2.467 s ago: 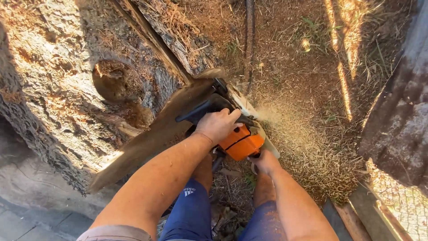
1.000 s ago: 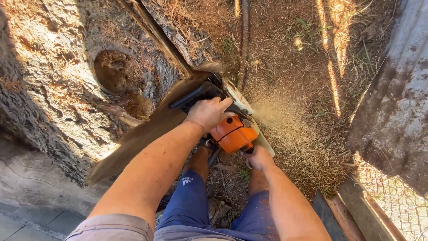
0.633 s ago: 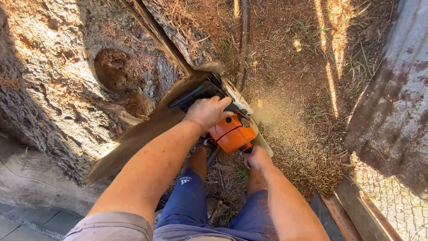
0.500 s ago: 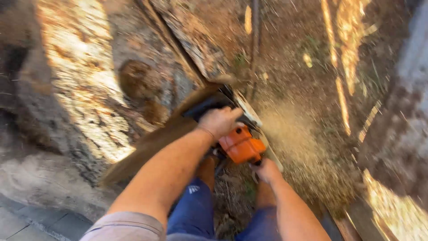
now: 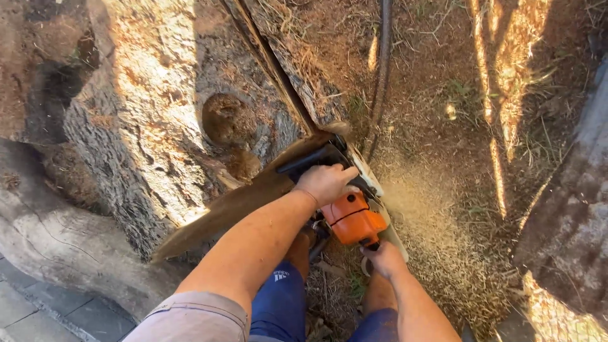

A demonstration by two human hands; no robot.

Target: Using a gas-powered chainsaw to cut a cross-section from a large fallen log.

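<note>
the orange-bodied chainsaw with a black front handle and pale grey side cover [image 5: 354, 215] is sitting just right of the frame's middle, its nose pointing toward 11 o'clock into a dark, narrow cut [image 5: 272, 63] that is running up the huge rough-barked grey-brown tree trunk [image 5: 145, 139]. the bar itself is hidden in the slot, so its depth cannot be told. the left hand [image 5: 326, 182] is wrapping its fingers closed around the black front handle, at 11 o'clock from the orange body. the right hand [image 5: 383, 258] is gripping the rear handle at 5 o'clock from the body, fingers curled shut under it. a pale yellow fan of fresh sawdust [image 5: 437, 234] is lying on the dry brown ground at 3 to 4 o'clock from the saw. a round knot scar [image 5: 221, 117] is showing on the bark at 10 o'clock from the left hand. the person's blue shorts [image 5: 278, 304] are showing at 6 o'clock. no containers are in view.
</note>
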